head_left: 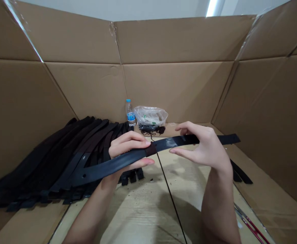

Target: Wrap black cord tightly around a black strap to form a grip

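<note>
A long, curved black strap-like strip (123,162) stretches across the view above the table, its left end low and its right end raised. A small hole shows near its left end, and a dark brown band (151,149) goes round its middle. My left hand (130,149) is closed on the strip just left of the band, fingers above and thumb below. My right hand (199,144) surrounds the right half of the strip with thumb and fingers spread apart. A thin black cord (169,189) runs behind the strip towards the front edge of the view.
Many similar dark strips (62,152) lie piled at left. A water bottle (130,113), a clear plastic bag (151,116) and bundled black cord (152,129) stand at the back. More black pieces (241,171) and red-and-silver tools (251,223) lie at right. Cardboard walls (176,88) enclose the table.
</note>
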The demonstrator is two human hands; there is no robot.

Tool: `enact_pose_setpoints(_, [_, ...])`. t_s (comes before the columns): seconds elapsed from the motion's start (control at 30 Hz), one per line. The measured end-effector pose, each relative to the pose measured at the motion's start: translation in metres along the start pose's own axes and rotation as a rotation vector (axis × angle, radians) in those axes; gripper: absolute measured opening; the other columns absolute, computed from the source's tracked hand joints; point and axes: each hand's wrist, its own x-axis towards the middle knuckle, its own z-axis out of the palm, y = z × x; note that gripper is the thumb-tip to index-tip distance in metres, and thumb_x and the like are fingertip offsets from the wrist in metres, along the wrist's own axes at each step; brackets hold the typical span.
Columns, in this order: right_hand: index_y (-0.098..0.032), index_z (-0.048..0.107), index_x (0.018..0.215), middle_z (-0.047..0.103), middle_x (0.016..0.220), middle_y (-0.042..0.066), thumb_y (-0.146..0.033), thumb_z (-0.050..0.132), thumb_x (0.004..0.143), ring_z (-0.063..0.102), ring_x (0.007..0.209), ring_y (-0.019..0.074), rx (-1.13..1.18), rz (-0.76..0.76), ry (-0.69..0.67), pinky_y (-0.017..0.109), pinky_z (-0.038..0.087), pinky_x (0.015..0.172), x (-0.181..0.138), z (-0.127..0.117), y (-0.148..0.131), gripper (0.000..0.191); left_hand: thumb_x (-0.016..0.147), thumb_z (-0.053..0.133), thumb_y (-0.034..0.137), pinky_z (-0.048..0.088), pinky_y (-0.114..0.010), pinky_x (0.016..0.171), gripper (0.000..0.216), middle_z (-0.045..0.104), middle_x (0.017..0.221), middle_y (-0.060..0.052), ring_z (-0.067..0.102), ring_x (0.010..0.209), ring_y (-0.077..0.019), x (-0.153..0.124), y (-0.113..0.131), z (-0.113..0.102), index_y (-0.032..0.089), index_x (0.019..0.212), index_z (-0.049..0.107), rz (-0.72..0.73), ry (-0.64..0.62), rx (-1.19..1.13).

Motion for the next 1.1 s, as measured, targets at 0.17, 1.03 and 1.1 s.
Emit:
enact_pose_setpoints(0.17, [-0.019, 0.063, 0.089, 0.069, 0.082, 0.004, -0.052, 0.063, 0.085, 0.064, 0.073, 0.0177, -0.148, -0.08, 0.013, 0.029, 0.045, 0.066, -0.002, -0.005, -0.003, 0.033, 0.066, 0.082, 0.039, 0.052, -0.028, 0.071, 0.042, 0.067, 0.092, -0.004, 0.062, 0.079, -0.0151, 0.002, -0.002, 0.001, 0.023, 0.103, 0.07, -0.042, -0.002, 0.001])
enact_pose_setpoints(1.03, [-0.017, 0.058, 0.046, 0.047, 0.038, 0.001, -0.067, 0.043, 0.087, 0.04, 0.039, 0.0111, -0.421, -0.002, -0.068, 0.027, 0.02, 0.048, -0.003, -0.004, 0.002, 0.067, 0.074, 0.073, 0.039, 0.045, -0.049, 0.098, 0.067, 0.058, 0.131, -0.009, 0.055, 0.115, -0.032, 0.001, 0.047, -0.054, 0.027, 0.136, 0.049, -0.252, -0.431, 0.525])
enact_pose_setpoints(1.1, [-0.017, 0.059, 0.046, 0.045, 0.037, 0.001, -0.067, 0.045, 0.086, 0.04, 0.039, 0.0114, -0.433, 0.008, -0.076, 0.028, 0.02, 0.048, -0.004, -0.005, 0.002, 0.065, 0.083, 0.065, 0.031, 0.045, -0.048, 0.095, 0.057, 0.064, 0.122, -0.009, 0.059, 0.108, -0.0298, 0.002, 0.045, -0.03, 0.025, 0.136, 0.047, -0.244, -0.549, 0.63])
